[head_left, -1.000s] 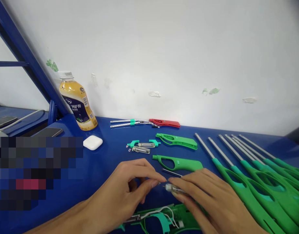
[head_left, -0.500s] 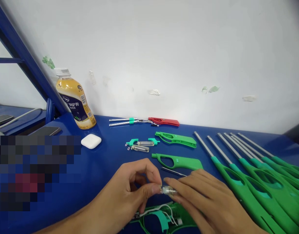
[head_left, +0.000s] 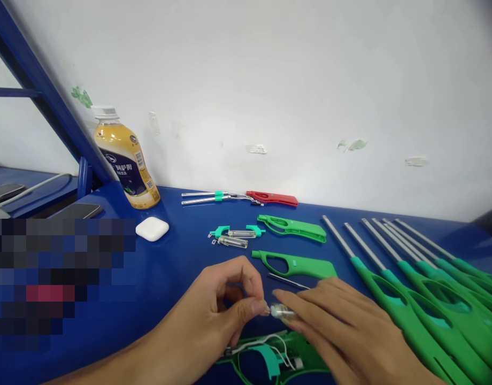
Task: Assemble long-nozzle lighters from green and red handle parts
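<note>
My right hand (head_left: pixel 342 326) grips a clear lighter fuel tank (head_left: pixel 281 311), its pale nozzle end pointing left. Thumb and forefinger of my left hand (head_left: pixel 225 307) are pinched just beside that end, around something tiny that is mostly hidden. Below both hands lies an open green lighter shell (head_left: pixel 310 350) with a teal trigger (head_left: pixel 267 359) and white wires (head_left: pixel 286 342) inside. A second green shell half (head_left: pixel 310 264) and a thin metal rod (head_left: pixel 288 280) lie just beyond my fingers.
Finished-looking green lighters (head_left: pixel 414 299) with metal barrels lie in a row at right. Farther back are spare fuel tanks (head_left: pixel 233 242), another green shell (head_left: pixel 294 229) and a red shell (head_left: pixel 272 198). A bottle (head_left: pixel 129 171), white case (head_left: pixel 152 229) and phone (head_left: pixel 79 210) stand or lie left.
My left fingertips have drawn slightly away from the fuel tank's nozzle, leaving a small gap. My right hand keeps its grip. The whole view has shifted a little.
</note>
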Tool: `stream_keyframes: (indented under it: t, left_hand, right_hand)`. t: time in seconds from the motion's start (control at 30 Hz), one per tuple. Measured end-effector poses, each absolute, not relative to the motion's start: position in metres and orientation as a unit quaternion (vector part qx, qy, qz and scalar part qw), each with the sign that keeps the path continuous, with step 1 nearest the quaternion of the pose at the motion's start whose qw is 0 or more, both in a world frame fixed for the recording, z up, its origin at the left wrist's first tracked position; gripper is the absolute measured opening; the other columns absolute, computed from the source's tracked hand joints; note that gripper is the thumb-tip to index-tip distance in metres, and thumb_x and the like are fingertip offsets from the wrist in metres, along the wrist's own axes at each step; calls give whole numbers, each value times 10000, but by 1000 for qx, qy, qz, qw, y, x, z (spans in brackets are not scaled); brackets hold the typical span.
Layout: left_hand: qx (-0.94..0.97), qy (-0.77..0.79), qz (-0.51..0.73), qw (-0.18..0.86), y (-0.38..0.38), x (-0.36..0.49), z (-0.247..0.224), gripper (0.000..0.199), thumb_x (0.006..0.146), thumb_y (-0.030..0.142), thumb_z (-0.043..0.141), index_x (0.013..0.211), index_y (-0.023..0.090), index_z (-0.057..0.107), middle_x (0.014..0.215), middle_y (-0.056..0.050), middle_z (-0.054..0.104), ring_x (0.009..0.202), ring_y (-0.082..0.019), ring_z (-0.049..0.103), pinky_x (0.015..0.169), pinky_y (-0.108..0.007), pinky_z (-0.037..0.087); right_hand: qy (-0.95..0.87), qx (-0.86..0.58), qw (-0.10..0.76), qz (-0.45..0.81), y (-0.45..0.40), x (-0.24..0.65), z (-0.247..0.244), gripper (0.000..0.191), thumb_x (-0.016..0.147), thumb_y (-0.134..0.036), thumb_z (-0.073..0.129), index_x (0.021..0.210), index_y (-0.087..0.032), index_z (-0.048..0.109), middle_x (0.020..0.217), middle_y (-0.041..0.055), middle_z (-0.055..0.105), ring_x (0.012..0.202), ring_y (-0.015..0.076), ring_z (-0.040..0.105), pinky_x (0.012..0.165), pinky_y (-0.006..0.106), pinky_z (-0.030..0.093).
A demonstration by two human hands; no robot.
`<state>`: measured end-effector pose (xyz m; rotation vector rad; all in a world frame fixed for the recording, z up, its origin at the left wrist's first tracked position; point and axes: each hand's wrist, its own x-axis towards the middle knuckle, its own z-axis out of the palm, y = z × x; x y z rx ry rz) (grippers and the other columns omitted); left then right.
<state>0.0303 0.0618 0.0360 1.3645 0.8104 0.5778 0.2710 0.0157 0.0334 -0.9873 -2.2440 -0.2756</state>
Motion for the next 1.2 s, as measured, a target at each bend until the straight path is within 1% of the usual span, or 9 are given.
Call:
stream_keyframes:
  t: [0.17,0.3,0.43,0.53,0.8,0.87,0.97,1.1,1.2]
  left_hand:
    - [608,355,262,660,61,31,38,298,950,402,808,884,219,581,703,87,511,575,-79,419,520,-213,300]
    - [615,351,288,644,61,32,39,387,945,366,816,791,211,496,760,63,536,731,-111,452,648,-222,362]
    - [606,338,287,661,57,34,43,554,972,378,772,710,228,307,692,80,366,645,-107,273,567,-252,254]
    - [590,329,278,683,55,37,45,646,960,456,789,685,232,248,666,78,293,629,-113,187,542,-284,181]
    - [590,312,270,694,58,33,36,730,954,637,769,683,222,233,672,69,305,633,-114,174,550,-299,168]
    - [589,314,266,696,59,32,38,696,953,604,788,699,224,264,686,74,349,623,-105,213,543,-287,184]
    - [610,332,253,673,62,31,43,463,1012,549,735,825,233,453,769,73,496,645,-103,369,568,-253,287]
    - [707,391,248,534,64,29,44,245,1112,499,532,1060,276,620,983,29,629,845,-150,532,712,-267,422]
    - [748,421,206,471,63,30,41,246,1097,456,513,1040,289,684,872,36,625,758,-157,525,665,-279,419]
  right_hand:
    - [-865,-371,326,-92,14,273,32,267,1163,-236,472,1238,-186,723,932,7,819,808,130,799,807,262,624]
    - [-876,-372,290,-102,10,279,27,306,1159,-194,448,1322,-220,706,990,3,837,860,141,806,844,277,621]
    - [-891,-360,247,-123,6,285,18,416,1147,-142,364,1447,-223,641,1017,-6,832,887,136,799,879,278,601]
    - [-895,-361,225,-136,3,283,16,463,1131,-116,315,1486,-211,597,1030,-9,824,902,153,793,911,315,582]
    - [-895,-366,216,-134,2,275,22,498,1078,-50,300,1460,-186,590,1025,-2,812,886,172,778,939,364,564]
    - [-892,-370,233,-118,5,276,24,480,1068,-36,334,1437,-186,601,1019,9,812,872,167,773,885,344,580]
    - [-876,-395,269,-63,9,278,27,338,1089,-80,438,1348,-211,612,1004,14,798,857,154,764,798,290,604]
    - [-836,-464,293,-12,10,278,31,166,1119,-206,470,1237,-260,574,1019,13,769,882,151,780,772,256,646]
    - [-823,-486,294,22,9,280,36,107,1122,-333,531,1199,-281,584,1009,-1,774,882,158,794,719,249,653]
